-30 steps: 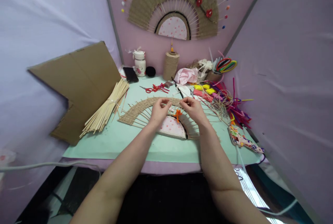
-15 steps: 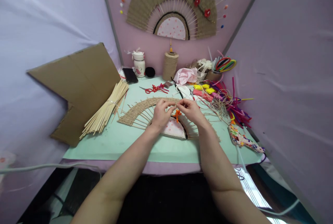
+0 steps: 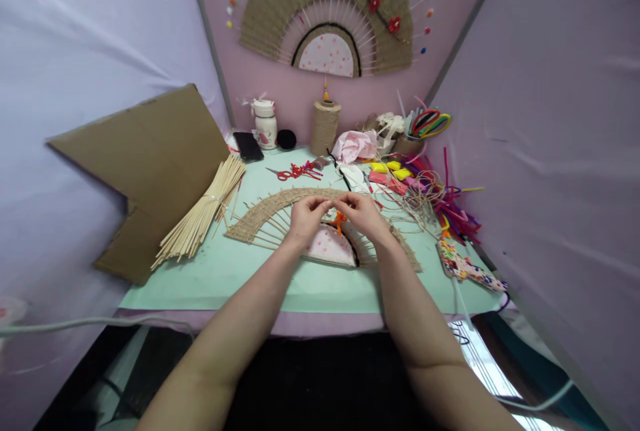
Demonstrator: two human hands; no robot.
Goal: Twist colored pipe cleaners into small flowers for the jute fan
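Observation:
A half-made fan of jute weave and wooden sticks (image 3: 260, 217) lies flat on the mint green mat (image 3: 225, 277), with a pink dotted half-disc (image 3: 330, 247) at its base. My left hand (image 3: 305, 217) and my right hand (image 3: 363, 214) meet above its middle, fingertips pinched close together. An orange pipe-cleaner piece (image 3: 341, 220) sits just below them. What the fingers grip is too small to make out.
A bundle of wooden sticks (image 3: 205, 211) and a cardboard sheet (image 3: 145, 151) lie at the left. Red scissors (image 3: 287, 173), a twine spool (image 3: 325, 125), a white bottle (image 3: 265, 125), a phone (image 3: 249, 145), foam bits and pipe cleaners (image 3: 450, 204) crowd the back and right. A finished fan (image 3: 327, 11) hangs on the wall.
My two hands have drawn closer together over the middle of the fan, until their fingertips nearly touch. The view has tilted slightly.

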